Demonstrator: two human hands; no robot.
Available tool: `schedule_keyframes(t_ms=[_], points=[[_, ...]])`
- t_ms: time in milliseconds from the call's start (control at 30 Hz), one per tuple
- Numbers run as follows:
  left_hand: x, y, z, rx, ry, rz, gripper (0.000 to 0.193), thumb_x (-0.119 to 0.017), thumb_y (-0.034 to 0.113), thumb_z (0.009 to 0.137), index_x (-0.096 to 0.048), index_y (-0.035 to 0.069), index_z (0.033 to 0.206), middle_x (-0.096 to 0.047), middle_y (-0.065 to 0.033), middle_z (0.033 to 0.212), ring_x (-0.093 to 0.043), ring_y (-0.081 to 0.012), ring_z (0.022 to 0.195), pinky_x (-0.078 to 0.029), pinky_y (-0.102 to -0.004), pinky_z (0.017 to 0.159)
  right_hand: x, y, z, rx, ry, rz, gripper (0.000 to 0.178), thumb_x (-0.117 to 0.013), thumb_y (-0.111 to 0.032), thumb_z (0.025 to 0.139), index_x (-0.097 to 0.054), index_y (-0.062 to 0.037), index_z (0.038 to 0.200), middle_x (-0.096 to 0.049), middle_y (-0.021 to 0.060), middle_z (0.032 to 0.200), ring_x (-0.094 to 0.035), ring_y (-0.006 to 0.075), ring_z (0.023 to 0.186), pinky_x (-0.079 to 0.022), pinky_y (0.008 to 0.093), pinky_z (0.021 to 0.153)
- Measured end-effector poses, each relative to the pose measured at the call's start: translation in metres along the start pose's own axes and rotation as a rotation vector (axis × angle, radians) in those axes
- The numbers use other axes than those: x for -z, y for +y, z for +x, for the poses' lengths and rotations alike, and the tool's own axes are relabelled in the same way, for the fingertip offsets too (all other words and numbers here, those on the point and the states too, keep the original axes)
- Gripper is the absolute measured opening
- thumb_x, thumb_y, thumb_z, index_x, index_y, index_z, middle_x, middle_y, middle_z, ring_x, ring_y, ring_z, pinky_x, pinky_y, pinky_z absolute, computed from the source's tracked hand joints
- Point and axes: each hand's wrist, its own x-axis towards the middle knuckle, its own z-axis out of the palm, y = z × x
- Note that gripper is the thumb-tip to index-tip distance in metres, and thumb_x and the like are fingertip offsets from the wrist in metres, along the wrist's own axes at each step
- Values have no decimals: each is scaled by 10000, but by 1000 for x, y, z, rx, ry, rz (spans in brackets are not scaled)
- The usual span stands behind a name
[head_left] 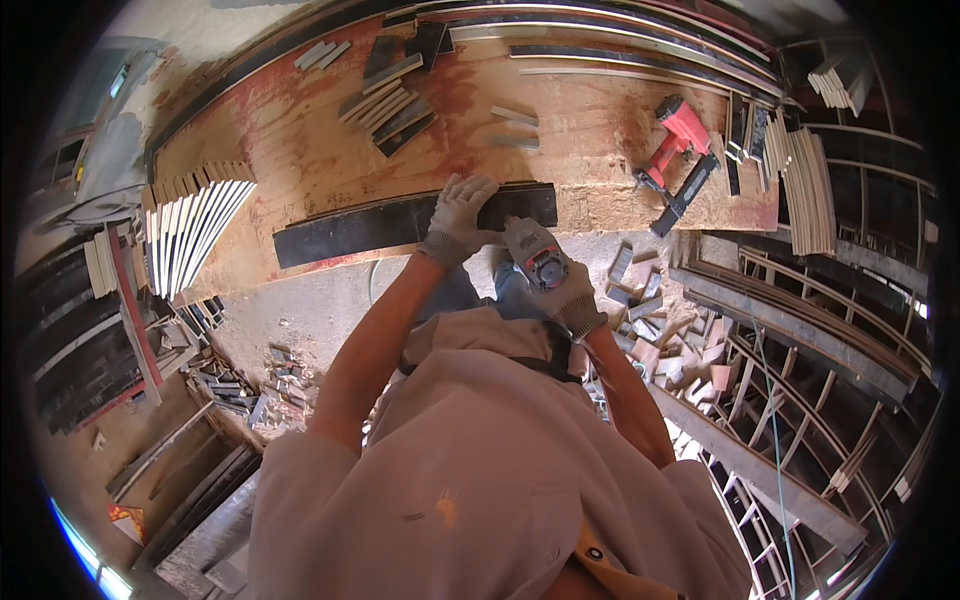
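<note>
A long, dark board (350, 232) lies along the near edge of the wooden worktable (290, 140). My left hand (462, 215), in a pale knitted glove, rests flat on it with the fingers stretched out and together, thumb toward the right. Just right of it, my right hand (572, 295), gloved too, is closed around a grey handheld power tool (538, 255) with a round dark part on its body. The tool's front end meets the board's near edge; its working tip is too small to make out.
A red and black nail gun (683, 150) lies at the table's right. Short strips (392, 112) sit in a pile farther back, and fanned light-edged strips (203, 222) stand at the left end. Long boards (620, 52) line the far edge. Offcuts (665, 325) litter the floor.
</note>
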Motion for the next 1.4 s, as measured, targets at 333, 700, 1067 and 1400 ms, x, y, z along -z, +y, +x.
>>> schedule_keyframes(t_ms=[333,700,1067,1400], points=[[71,0,-41,-147,207,24,726,-713,152,703,-509,46,1391,-552,-168,1314,-501,-367,1250,-359,-479,1116,12,92,-86,-52,315,137,519,-826,-143,793,-593,13,1230,-675,126,1139,-664,206,1025,-541,341,853],[240,-329,-257,629,308,276,836,-760,289,773,-389,111,1502,-517,-162,1421,-492,-352,1301,-404,-439,1111,-44,81,-139,-564,389,269,532,-814,-118,803,-568,49,1244,-632,129,1203,-624,213,1033,-507,337,842],[177,-556,-273,731,92,703,669,-656,233,824,-475,124,1459,-551,-87,1392,-514,-284,1290,-445,-464,1022,-142,-3,-158,-787,313,222,416,-799,-116,801,-584,25,1129,-622,99,1070,-607,186,918,-486,324,756],[142,-617,-276,803,-4,661,868,-627,55,768,-332,236,1565,-454,-88,1530,-565,-294,1253,-526,-446,948,-157,-16,-184,-825,357,301,314,-785,-113,799,-599,4,1024,-613,71,949,-592,162,814,-466,313,678]])
